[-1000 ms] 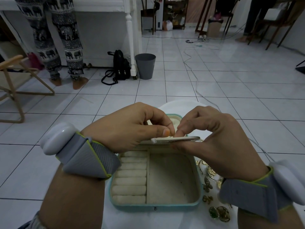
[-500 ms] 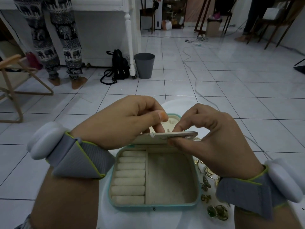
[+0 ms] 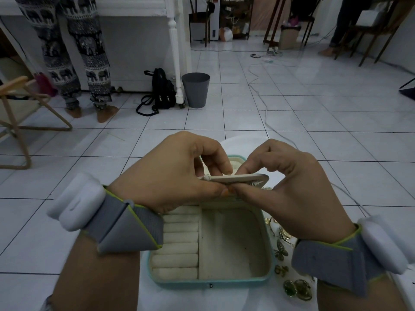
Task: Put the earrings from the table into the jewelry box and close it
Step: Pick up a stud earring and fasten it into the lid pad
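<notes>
Pinching a cream panel [image 3: 238, 177], left hand [image 3: 177, 173] and right hand [image 3: 289, 191] together, over open jewelry box [image 3: 211, 285], earrings [image 3: 296, 288] beside.

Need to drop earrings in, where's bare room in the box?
Bare: big compartment between the ring rolls and right wall of the box. Crowded: earrings right of it; left hand and right hand hold a flap over its back.

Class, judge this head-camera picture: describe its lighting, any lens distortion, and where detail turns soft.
Head view: dim, bluish light, with sheen on the far floor tiles; tile lines bow, a wide-angle effect; the panel pinched by left hand and right hand is sharp; the earrings look dark, soft.
</notes>
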A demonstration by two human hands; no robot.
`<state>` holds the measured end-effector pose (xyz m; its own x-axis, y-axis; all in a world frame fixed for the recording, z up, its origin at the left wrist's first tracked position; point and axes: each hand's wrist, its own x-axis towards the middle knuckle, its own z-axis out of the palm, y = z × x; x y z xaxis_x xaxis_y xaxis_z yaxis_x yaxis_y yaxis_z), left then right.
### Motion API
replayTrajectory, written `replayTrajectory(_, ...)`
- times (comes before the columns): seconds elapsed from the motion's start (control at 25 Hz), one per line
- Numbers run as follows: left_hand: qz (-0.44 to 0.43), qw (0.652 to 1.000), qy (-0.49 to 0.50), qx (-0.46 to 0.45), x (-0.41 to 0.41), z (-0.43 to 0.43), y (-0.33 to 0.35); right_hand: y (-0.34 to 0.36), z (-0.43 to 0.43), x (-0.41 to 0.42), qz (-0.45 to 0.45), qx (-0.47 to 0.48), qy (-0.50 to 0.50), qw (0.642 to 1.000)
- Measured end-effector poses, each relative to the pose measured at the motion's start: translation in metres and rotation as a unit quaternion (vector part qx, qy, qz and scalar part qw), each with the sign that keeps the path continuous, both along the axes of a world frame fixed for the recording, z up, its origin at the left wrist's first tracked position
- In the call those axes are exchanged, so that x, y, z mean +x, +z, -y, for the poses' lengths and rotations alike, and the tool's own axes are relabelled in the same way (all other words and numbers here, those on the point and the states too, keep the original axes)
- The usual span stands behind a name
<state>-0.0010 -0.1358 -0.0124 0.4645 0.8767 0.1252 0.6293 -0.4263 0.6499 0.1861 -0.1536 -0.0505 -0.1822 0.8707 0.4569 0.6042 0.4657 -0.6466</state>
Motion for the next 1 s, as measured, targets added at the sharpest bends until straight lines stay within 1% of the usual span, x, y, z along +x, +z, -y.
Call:
replayTrajectory(0.36, 0.011, 1.000, -0.013, 0.002, 0.0003, 0.0014, 0.0025, -0.0009, 0.0001, 0.0004, -0.005, 0.006, -0.002, 1.000)
replayTrajectory(0.56, 0.019, 1.000, 0.009, 0.005, -0.0006, -0.0001, 0.0022, -0.0012, -0.0020, 0.0002, -0.011, 0.004, -0.006, 1.000)
replayTrajectory(1.0, 0.040, 0.999, 0.004, 0.015, -0.0008, -0.0016, 0.0018, -0.0025, -0.0029, -0.0022, -0.026, 0.000, 0.000, 1.000)
